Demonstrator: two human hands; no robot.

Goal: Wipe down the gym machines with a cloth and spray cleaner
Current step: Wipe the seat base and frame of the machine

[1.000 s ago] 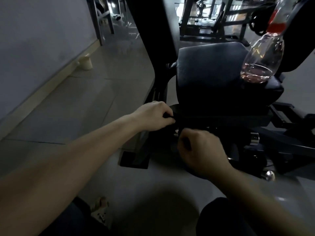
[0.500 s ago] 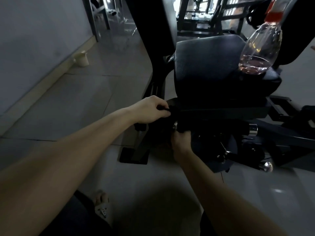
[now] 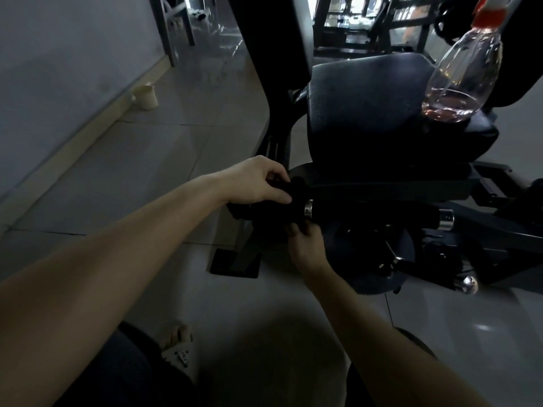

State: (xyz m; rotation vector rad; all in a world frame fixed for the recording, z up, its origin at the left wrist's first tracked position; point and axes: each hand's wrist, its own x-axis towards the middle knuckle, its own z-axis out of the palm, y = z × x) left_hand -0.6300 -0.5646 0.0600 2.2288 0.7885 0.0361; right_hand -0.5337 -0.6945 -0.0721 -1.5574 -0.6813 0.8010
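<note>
A black gym machine fills the right half, with a padded seat point(image 3: 367, 113) and a dark bar with a chrome collar point(image 3: 308, 208) under it. A dark cloth point(image 3: 273, 212) is bunched at the bar's left end. My left hand point(image 3: 258, 183) grips the cloth from above. From below, my right hand point(image 3: 305, 245) reaches up and pinches the cloth's lower edge. A clear spray bottle point(image 3: 464, 80) with a red collar and a little pink liquid stands tilted on the seat's right side.
Grey tiled floor point(image 3: 182, 136) runs along a wall on the left, with a small pale cup point(image 3: 145, 96) at the skirting. The machine's upright post point(image 3: 273, 69) and its foot plate point(image 3: 235, 262) stand beside my hands. More frames stand at the back.
My right hand has turned from a fist beside the bar to reaching up under the cloth. The left hand stays on the cloth. The view has shifted slightly upward.
</note>
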